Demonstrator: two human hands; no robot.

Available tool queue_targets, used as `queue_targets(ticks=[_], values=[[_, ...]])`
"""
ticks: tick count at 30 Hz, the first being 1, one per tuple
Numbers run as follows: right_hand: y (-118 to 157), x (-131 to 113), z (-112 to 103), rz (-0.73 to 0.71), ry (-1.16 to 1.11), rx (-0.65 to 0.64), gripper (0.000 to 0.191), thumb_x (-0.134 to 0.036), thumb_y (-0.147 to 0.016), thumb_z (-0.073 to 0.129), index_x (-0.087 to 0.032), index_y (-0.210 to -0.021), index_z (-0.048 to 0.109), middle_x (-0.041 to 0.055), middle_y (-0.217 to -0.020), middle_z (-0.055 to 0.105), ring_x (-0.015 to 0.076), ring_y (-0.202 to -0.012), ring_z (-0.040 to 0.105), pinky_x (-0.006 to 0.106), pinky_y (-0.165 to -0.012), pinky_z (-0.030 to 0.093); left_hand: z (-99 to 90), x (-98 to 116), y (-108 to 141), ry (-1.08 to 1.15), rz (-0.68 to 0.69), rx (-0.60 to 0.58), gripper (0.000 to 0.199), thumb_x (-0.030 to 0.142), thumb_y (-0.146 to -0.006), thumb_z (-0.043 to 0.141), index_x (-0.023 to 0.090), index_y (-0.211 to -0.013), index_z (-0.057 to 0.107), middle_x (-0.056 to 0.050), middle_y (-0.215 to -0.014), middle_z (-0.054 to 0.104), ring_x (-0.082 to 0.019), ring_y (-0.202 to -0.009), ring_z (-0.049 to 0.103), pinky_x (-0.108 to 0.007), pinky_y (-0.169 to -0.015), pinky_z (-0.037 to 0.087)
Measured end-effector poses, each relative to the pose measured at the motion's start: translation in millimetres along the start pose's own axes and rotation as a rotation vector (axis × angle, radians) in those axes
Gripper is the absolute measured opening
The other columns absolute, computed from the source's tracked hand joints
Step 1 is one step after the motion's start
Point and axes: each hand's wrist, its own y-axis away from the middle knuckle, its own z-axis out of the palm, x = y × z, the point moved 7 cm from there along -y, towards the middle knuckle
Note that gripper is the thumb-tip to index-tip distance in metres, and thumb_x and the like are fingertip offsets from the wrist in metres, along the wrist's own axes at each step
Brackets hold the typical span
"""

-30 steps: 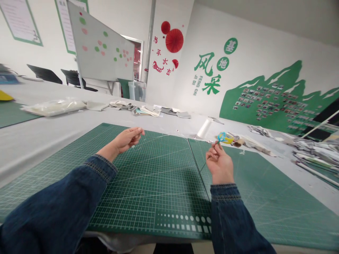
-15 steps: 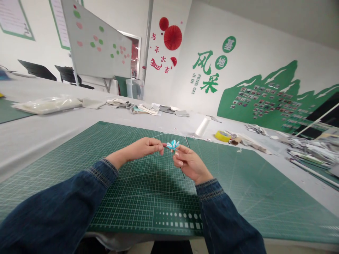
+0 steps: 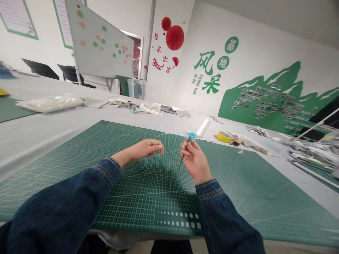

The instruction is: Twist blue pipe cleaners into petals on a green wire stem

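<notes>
My right hand (image 3: 194, 160) pinches a thin dark stem (image 3: 183, 158) between thumb and fingertips, its point running down past the hand. A small turquoise twisted ornament (image 3: 191, 135) sits at the stem's top, above my fingers. My left hand (image 3: 143, 148) hangs apart from it over the green cutting mat (image 3: 148, 190), fingers curled and closed, with nothing visible in them. A very fine thread could be hidden there, but I cannot tell. Neither hand touches the mat.
Beyond the mat lie a white roll (image 3: 204, 127), a yellow tape roll (image 3: 224, 137), and fabric scraps (image 3: 148, 108) on the grey table. A plastic bag (image 3: 50, 104) lies back left. A heap of papers and strips (image 3: 309, 151) sits at right.
My hands have moved apart. The ornament, held between both hands half a second ago, is now in my right hand alone, raised and shifted right, with its stem showing.
</notes>
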Motion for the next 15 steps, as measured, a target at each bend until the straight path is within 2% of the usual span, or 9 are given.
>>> queue_targets(ticks=[3, 5, 7, 10, 12, 15], values=[[-3.3, -7.4, -7.8, -0.113, -0.065, 0.089, 0.017, -0.005, -0.078, 0.067, -0.022, -0.082, 0.068, -0.003, -0.08, 0.067, 0.0097, -0.083, 0.064, 0.022, -0.074, 0.056, 7.5, -1.9, 0.2, 0.025, -0.019, -0.032, 0.035, 0.046, -0.093, 0.048, 0.017, -0.086, 0.065, 0.006, -0.058, 0.028, -0.01, -0.052, 0.024, -0.022, -0.05, 0.023], [-4.0, -9.0, -8.9, -0.129, -0.078, 0.097, 0.017, -0.005, -0.078, 0.067, -0.022, -0.081, 0.068, -0.0033, -0.078, 0.067, 0.0127, -0.093, 0.066, 0.033, -0.092, 0.055, 12.3, -3.5, 0.4, -0.005, -0.042, -0.065, 0.036, 0.048, -0.092, 0.048, 0.018, -0.087, 0.066, 0.006, -0.058, 0.029, -0.011, -0.052, 0.026, -0.022, -0.051, 0.025], [-3.8, -12.0, -10.2, -0.132, -0.087, 0.102, 0.018, -0.004, -0.078, 0.068, -0.022, -0.081, 0.067, -0.0035, -0.079, 0.068, 0.0139, -0.097, 0.066, 0.038, -0.099, 0.053, 10.8, -6.1, 0.4, -0.122, -0.062, -0.066, 0.038, 0.05, -0.092, 0.047, 0.019, -0.087, 0.069, 0.004, -0.058, 0.034, -0.012, -0.052, 0.031, -0.023, -0.052, 0.028], [-3.2, -21.3, -15.2, -0.14, -0.11, 0.121, 0.021, -0.003, -0.077, 0.069, -0.022, -0.085, 0.067, -0.0055, -0.08, 0.069, 0.0083, -0.077, 0.067, 0.032, -0.095, 0.055, -7.4, -12.0, -0.5, -0.339, -0.065, 0.007, 0.035, 0.046, -0.09, 0.05, 0.021, -0.082, 0.073, 0.0, -0.066, 0.054, -0.014, -0.06, 0.045, -0.023, -0.059, 0.035], [-3.0, -28.6, -20.2, -0.145, -0.092, 0.138, 0.023, -0.003, -0.076, 0.07, -0.024, -0.085, 0.067, -0.0072, -0.077, 0.068, 0.0041, -0.062, 0.06, 0.024, -0.085, 0.058, -25.2, -17.7, -0.6, -0.394, -0.063, 0.069, 0.029, 0.041, -0.086, 0.055, 0.022, -0.076, 0.074, -0.002, -0.077, 0.064, -0.017, -0.072, 0.053, -0.023, -0.067, 0.037], [-2.9, -37.5, -29.9, -0.163, -0.057, 0.185, 0.024, -0.001, -0.075, 0.071, -0.023, -0.084, 0.067, -0.0071, -0.077, 0.067, 0.0025, -0.056, 0.055, 0.018, -0.073, 0.058, -51.6, -25.8, 1.3, -0.416, -0.069, 0.172, 0.024, 0.038, -0.082, 0.059, 0.023, -0.073, 0.075, -0.002, -0.083, 0.069, -0.02, -0.081, 0.057, -0.023, -0.072, 0.036]])
